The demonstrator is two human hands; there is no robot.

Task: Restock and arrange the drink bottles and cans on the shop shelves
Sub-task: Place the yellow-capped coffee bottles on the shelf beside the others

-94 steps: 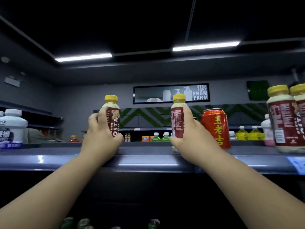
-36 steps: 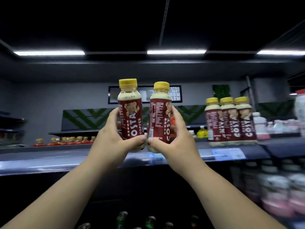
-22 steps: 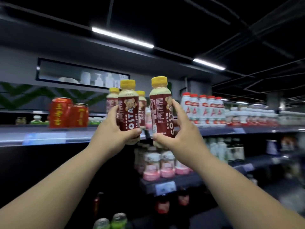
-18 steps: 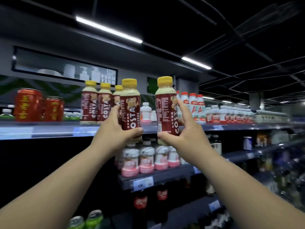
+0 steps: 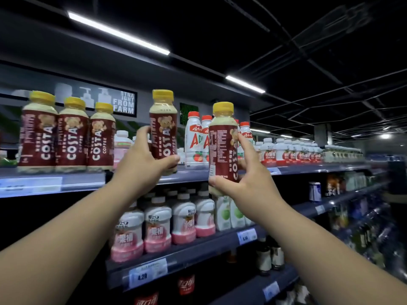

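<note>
Bottles (image 5: 164,133) between curled fingers (image 5: 245,148)

Three shelf bottles (image 5: 70,137) are showing COSTA COFFEE in white; the left bottle (image 5: 164,128), held in the left hand (image 5: 141,164), is showing COSTA, and the right bottle (image 5: 222,146), held in the right hand (image 5: 244,179), is showing COST beside unreadable small print. A wall sign (image 5: 123,104) is reading FROM FARM under the cut-off letters TRA and IGHT. White bottles (image 5: 195,139) are displaying a red AD, and a price tag (image 5: 143,276) is reading 4.20.
</note>
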